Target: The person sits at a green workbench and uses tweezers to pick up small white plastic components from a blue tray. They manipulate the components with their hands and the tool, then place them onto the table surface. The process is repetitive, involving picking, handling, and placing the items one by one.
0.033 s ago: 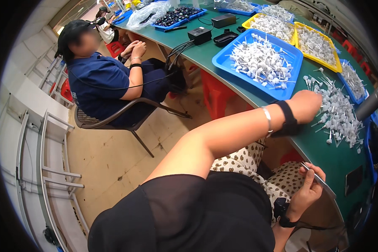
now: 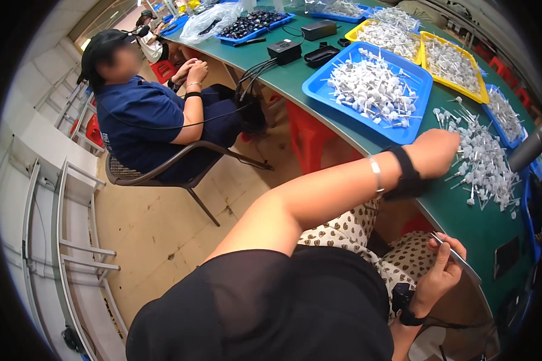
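My left hand [image 2: 435, 153] is at the near-left edge of a loose pile of small white stemmed pieces [image 2: 486, 159] on the green table. It looks curled into a fist, with the fingertips turned under, so anything in them is hidden. Lower down, by the table's front edge, my right hand [image 2: 442, 274] grips a pair of metal tweezers [image 2: 459, 260], their tips pointing up and away. Beyond my left hand stands a blue tray [image 2: 319, 88] heaped with the same kind of white pieces.
Yellow trays [image 2: 484, 90] and more blue trays with white pieces line the far side. A dark phone [image 2: 507, 257] lies at the right, and a dark cylinder [image 2: 527, 150] stands by the pile. A person in blue [image 2: 144, 114] sits at the left; a red stool [image 2: 307, 135] is under the table.
My left forearm and hand have shifted very slightly to the left, still beside the pile. My right hand keeps its hold on the tweezers.
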The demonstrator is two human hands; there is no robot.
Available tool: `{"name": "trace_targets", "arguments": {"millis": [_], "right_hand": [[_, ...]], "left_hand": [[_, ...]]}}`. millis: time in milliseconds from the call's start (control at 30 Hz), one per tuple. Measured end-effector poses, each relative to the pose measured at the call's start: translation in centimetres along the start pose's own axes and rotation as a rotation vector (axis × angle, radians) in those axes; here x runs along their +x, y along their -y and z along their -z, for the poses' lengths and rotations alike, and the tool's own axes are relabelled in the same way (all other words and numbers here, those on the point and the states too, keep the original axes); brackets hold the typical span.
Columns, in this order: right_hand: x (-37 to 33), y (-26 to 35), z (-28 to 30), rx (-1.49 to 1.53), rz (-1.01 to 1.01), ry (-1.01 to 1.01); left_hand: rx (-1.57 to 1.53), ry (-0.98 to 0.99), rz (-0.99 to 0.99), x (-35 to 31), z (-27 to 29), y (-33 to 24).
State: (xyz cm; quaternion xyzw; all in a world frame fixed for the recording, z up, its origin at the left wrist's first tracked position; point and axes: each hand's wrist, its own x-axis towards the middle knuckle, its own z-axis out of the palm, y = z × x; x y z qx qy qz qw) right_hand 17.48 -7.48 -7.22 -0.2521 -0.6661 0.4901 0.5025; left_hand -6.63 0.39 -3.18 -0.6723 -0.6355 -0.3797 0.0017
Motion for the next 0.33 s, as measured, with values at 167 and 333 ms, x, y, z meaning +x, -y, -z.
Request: {"name": "trace_targets", "arguments": {"millis": [167,333], "right_hand": [[0.0,0.1,0.0,0.065,-0.032,-0.036],[-0.1,0.5,-0.8,0.173,-0.027,-0.019]], "left_hand": [[-0.465,-0.088,-0.042,-7.2,2.6,-4.1],[-0.933,0.136,0.421,-15.4,2.9,-6.4]]}}
